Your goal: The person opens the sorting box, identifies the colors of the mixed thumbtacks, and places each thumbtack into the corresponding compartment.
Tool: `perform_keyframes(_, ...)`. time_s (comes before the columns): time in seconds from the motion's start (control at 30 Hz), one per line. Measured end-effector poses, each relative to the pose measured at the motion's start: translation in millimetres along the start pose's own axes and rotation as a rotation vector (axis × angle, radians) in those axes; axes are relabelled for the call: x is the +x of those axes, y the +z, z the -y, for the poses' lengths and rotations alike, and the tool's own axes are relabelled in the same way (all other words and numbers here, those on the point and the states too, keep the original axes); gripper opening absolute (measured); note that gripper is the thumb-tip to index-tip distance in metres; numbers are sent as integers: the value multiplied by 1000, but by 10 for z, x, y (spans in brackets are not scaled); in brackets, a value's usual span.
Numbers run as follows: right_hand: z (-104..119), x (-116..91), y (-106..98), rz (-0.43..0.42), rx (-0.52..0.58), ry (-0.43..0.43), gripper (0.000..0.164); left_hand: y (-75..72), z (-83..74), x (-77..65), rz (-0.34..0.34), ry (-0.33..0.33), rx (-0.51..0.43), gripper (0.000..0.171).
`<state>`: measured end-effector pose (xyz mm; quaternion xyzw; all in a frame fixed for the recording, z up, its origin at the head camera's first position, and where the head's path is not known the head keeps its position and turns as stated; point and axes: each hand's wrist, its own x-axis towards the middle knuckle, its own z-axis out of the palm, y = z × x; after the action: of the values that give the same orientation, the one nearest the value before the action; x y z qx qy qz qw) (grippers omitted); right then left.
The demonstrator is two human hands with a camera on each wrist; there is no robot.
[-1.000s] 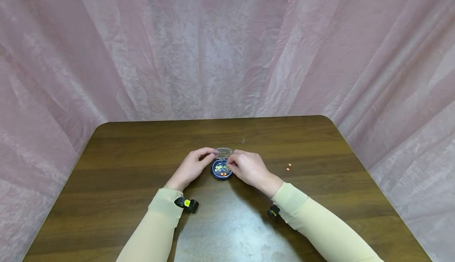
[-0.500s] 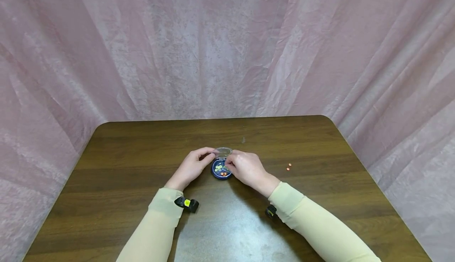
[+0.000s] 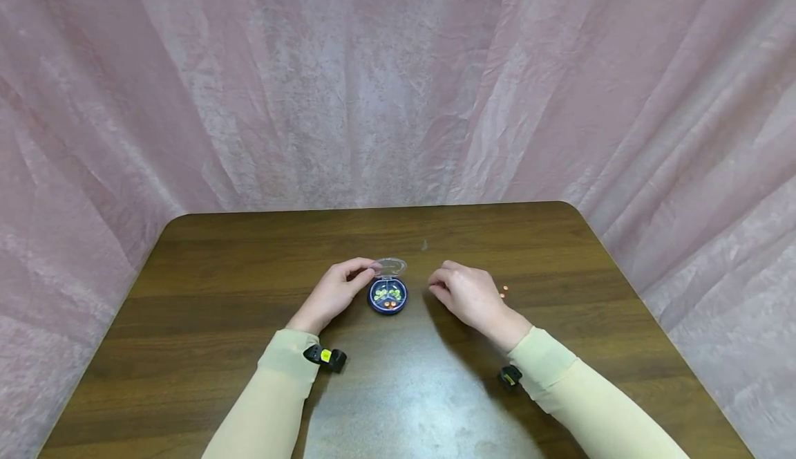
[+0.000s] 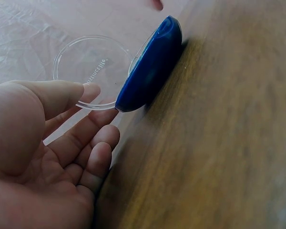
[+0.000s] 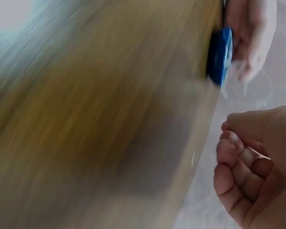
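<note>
A round blue pill case [image 3: 387, 297] lies on the table with its clear lid [image 3: 391, 267] raised. Yellow-green pills [image 3: 381, 294] fill the two far compartments, and orange pills [image 3: 390, 304] lie in the near one. My left hand [image 3: 334, 292] pinches the lid's left edge between thumb and index finger; the left wrist view shows the lid [image 4: 95, 59] upright behind the blue base [image 4: 150, 67]. To the right of the case, apart from it, is my right hand [image 3: 470, 298]. Its fingers are curled, thumb against the index finger, with nothing visible between them.
Two small orange pills [image 3: 505, 288] lie on the brown wooden table [image 3: 560, 348], just beyond the right hand and partly close to its edge. A pink curtain [image 3: 373, 99] hangs behind the table's far edge.
My right hand has withdrawn from over the case and moved right, towards the loose orange pills. The right compartment now shows, with yellow-green pills in it. My left hand stays at the lid.
</note>
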<state>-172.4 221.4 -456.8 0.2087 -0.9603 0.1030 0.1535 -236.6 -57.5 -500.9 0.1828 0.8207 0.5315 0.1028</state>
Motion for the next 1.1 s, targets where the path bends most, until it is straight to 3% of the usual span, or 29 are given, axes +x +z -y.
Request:
perform_keyframes(0.27,-546,-356,-262,33,-82,135,8,9,5,14,-6,-11,6,28)
perform_keyframes(0.43,-746,-520,-357,81,-107,203,6,-1,0,11,-1,-4,6,29)
perform_keyframes(1.1,-851,-597,-309,127,-149,246,24,16,25,17,-3,13,7,28)
